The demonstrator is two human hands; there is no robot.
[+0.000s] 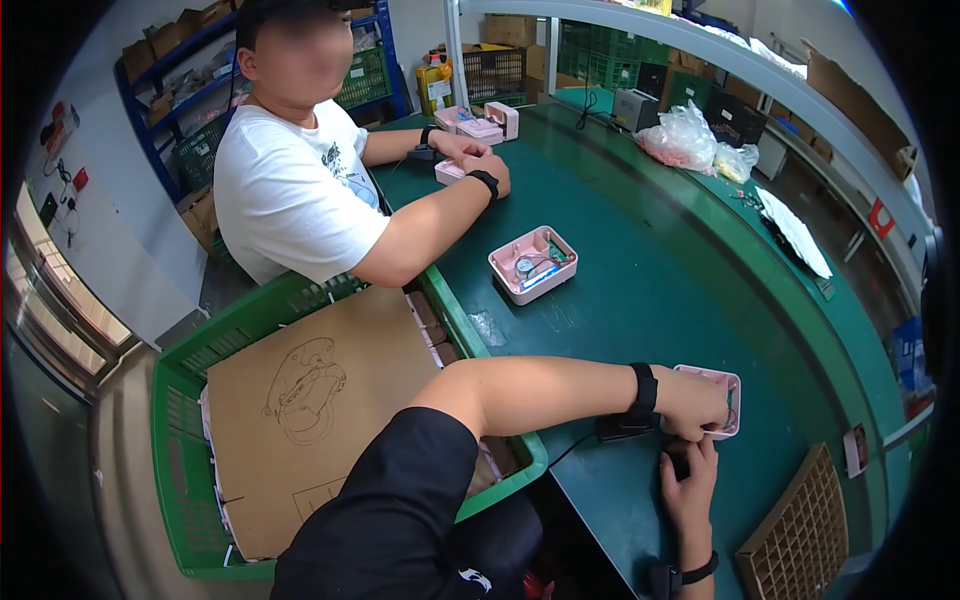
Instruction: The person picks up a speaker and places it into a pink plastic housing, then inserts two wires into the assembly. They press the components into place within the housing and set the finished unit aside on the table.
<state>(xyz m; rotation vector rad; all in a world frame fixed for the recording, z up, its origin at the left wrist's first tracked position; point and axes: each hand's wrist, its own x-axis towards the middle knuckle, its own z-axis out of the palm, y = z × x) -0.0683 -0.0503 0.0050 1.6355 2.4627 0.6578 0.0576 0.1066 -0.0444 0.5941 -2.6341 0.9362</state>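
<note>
My left hand (693, 404) reaches across from the left, over an open pink plastic housing (735, 388) on the green tabletop. Its fingers are bent down into the housing, where a bit of green circuit board and wiring shows. Just below, my right hand (688, 492) comes up from the lower edge, its curled fingertips at the housing's near side. A dark patch lies between that thumb and fingers, too small to make out. What the fingertips of either hand grip is hidden. Both wrists wear black bands.
Another open pink housing (533, 266) with wires and a round part sits mid-table. A green crate (180, 470) covered by cardboard (330, 420) stands left. A cardboard divider grid (797, 520) lies right. Across the table, a co-worker (300, 190) handles a pink part. Plastic bags (682, 138) lie beyond.
</note>
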